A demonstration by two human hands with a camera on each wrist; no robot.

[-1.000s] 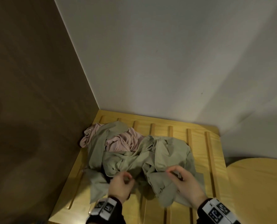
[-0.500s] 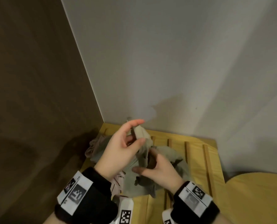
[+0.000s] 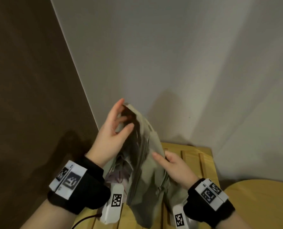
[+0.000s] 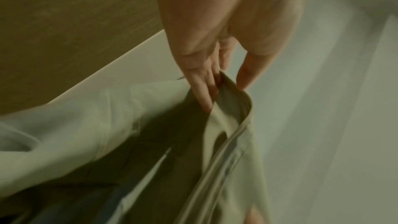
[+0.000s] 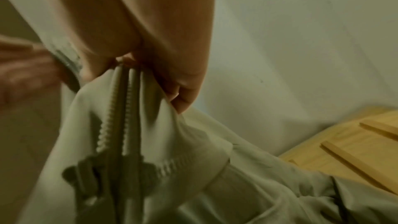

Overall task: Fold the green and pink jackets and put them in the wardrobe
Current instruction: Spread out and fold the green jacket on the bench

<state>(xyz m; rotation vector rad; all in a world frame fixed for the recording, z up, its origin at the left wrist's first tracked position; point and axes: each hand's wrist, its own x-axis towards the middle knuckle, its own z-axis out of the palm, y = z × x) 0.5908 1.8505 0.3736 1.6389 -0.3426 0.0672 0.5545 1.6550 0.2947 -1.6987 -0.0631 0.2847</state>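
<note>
- While it hangs between both hands above the slatted wooden bench (image 3: 201,161), the green jacket (image 3: 147,171) is lifted clear at its top edge and drapes down to the wood – a hold that, I judge, lets the cloth fall straight so the garment can be found and squared before folding.
- Up top, the left hand (image 3: 111,138) is raised near the wall corner, fingers long and only lightly bent, the collar edge caught between fingertips and thumb – a light pinch, not a fist.
- Lower down, the right hand (image 3: 173,167) pinches the front edge, thumb laid across the fabric, the other fingers tucked behind it.
- Underneath, the pink jacket (image 3: 119,176) peeks out between the left wrist and the hanging green cloth, not yet handled; it seems to lie on the bench.
- The wardrobe is not identifiable in any view, so putting away looks a long way off.
- Now the wrist views earn their keep: the left wrist view shows the fingers (image 4: 204,91) slipped inside the folded hem, with the darker lining below – hidden from the head camera.
- The right wrist view shows the zipper (image 5: 120,117), both toothed tapes gathered together under the pinch, and a slider lower down; the head view gives only a faint seam there.
- Only the head view shows both hands' relative height and the grey wall (image 3: 187,63) behind.
</note>
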